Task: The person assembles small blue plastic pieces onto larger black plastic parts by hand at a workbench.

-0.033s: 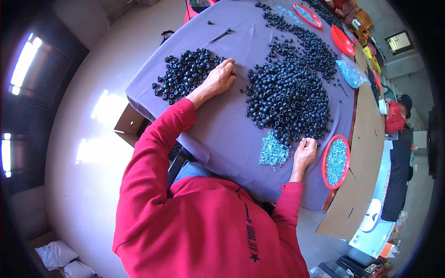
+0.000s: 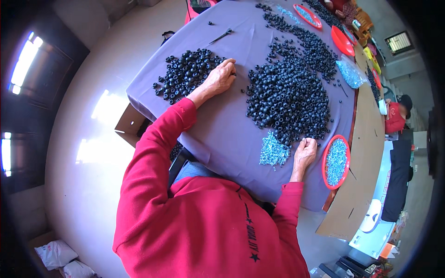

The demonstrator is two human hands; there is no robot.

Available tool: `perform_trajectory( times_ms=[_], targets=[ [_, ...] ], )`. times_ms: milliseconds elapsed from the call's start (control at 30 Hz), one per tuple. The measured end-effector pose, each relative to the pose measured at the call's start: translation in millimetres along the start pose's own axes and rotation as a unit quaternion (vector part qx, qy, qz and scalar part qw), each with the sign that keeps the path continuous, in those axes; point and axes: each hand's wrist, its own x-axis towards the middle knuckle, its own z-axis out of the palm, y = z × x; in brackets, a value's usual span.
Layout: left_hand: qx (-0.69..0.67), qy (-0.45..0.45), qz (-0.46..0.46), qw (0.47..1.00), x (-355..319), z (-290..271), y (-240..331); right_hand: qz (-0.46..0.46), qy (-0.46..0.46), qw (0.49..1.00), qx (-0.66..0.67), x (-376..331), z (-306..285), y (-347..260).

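My left hand (image 2: 219,78) rests at the right edge of a pile of small black round hollow pieces (image 2: 187,72), its fingers curled closed. Anything inside those fingers is hidden. At the near right corner of a larger heap of the same black pieces (image 2: 287,99), my right hand (image 2: 304,155) has thumb and fingertips pressed together; what they grip, if anything, is too small to make out. Just left of it lies a patch of tiny clear-blue pieces (image 2: 274,150). More of them fill a red oval dish (image 2: 347,173) to its right.
A purple cloth (image 2: 215,132) covers the table. Beyond the left pile lies a thin pointed tool (image 2: 221,36). Along the far right are an empty red dish (image 2: 342,41), a clear bag of blue pieces (image 2: 351,73) and a cardboard sheet (image 2: 361,148). Another person in red (image 2: 395,116) is farther right.
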Motion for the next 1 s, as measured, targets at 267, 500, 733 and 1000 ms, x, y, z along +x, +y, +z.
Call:
perform_trajectory(
  times_ms=[267,500,733,1000],
  targets=[
    [-0.020,0.031,0.050,0.998,11,-2,-15,-0.028,0.069,0.992,0.097,-1,3,13],
    [0.032,0.056,0.096,0.993,3,0,-6,-0.005,0.150,0.979,0.134,-6,-10,19],
    [0.179,0.103,0.189,0.960,2,6,1,0.078,0.125,0.938,0.315,-26,-33,3],
    [-0.018,0.172,0.022,0.985,-8,10,47,0.142,0.093,0.878,0.447,-31,-39,-10]
  ],
)
